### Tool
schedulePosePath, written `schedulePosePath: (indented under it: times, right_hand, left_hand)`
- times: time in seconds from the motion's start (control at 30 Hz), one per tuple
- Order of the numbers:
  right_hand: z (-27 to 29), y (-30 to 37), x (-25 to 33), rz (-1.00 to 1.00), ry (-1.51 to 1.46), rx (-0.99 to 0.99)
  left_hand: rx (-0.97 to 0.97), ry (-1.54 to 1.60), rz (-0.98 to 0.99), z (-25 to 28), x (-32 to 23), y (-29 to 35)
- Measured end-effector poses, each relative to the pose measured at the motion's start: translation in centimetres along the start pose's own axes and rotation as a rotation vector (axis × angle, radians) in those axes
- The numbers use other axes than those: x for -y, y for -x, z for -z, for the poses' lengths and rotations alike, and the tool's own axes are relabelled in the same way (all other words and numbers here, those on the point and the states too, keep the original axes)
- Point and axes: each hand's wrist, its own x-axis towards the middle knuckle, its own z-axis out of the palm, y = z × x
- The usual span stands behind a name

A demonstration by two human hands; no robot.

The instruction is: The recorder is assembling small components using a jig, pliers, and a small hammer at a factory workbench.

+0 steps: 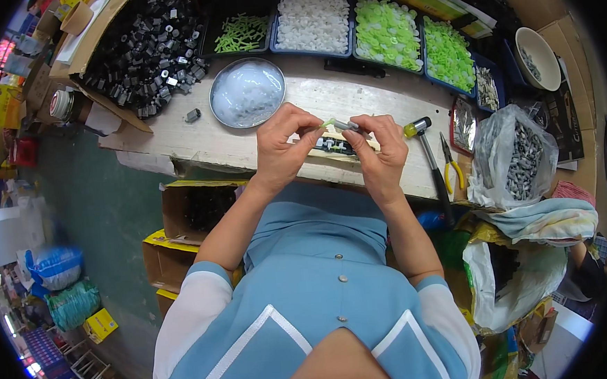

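Observation:
My left hand [281, 148] pinches a small light-green plastic piece [328, 122] between thumb and fingertips. In my right hand [382, 153], the thumb and fingers close on a slim grey cylindrical part [345, 125]. The two parts meet end to end between my hands; whether one sits inside the other I cannot tell. Just beneath them, at the bench's front edge, lies a dark strip [330, 145] with small white pieces in it, partly covered by my right thumb. Left of my hands stands a round metal bowl [249, 121] holding a whitish, glossy substance.
Blue trays hold green sticks [242, 32], white parts [313, 21], green discs [386, 33] and green pieces [448, 54]. Black parts [146, 53] heap at left. A hammer [432, 164], yellow-handled pliers [451, 166] and a plastic bag of grey parts [522, 159] lie right.

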Motion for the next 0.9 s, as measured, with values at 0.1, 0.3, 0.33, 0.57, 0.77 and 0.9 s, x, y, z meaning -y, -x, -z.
schedulePosePath:
  times: [0.1, 0.3, 0.33, 0.57, 0.77, 0.9]
  right_hand:
    - [0.0, 0.2, -0.1, 0.022, 0.021, -0.01]
    - [0.6, 0.3, -0.4, 0.022, -0.017, 0.013]
    - [0.8, 0.4, -0.5, -0.014, -0.066, 0.04]
    - [1.4, 1.3, -1.2, -0.071, -0.161, 0.134]
    - [3.1, 1.5, -2.4, -0.018, -0.076, 0.253]
    - [4.7, 1.9, -3.8, -0.011, 0.028, 0.316]
  left_hand:
    - [0.006, -0.099, -0.077, 0.0, -0.6, 0.0]
    - [0.129, -0.091, -0.097, 0.8, -0.5, -0.4]
    - [0.188, -0.019, -0.083, 1.0, -0.4, -0.6]
    - [0.328, 0.014, -0.104, 0.2, -0.1, -0.7]
    - [0.326, -0.05, -0.155, -0.9, 1.1, 0.3]
    - [0.319, -0.18, -0.092, -1.3, 2.2, 0.8]
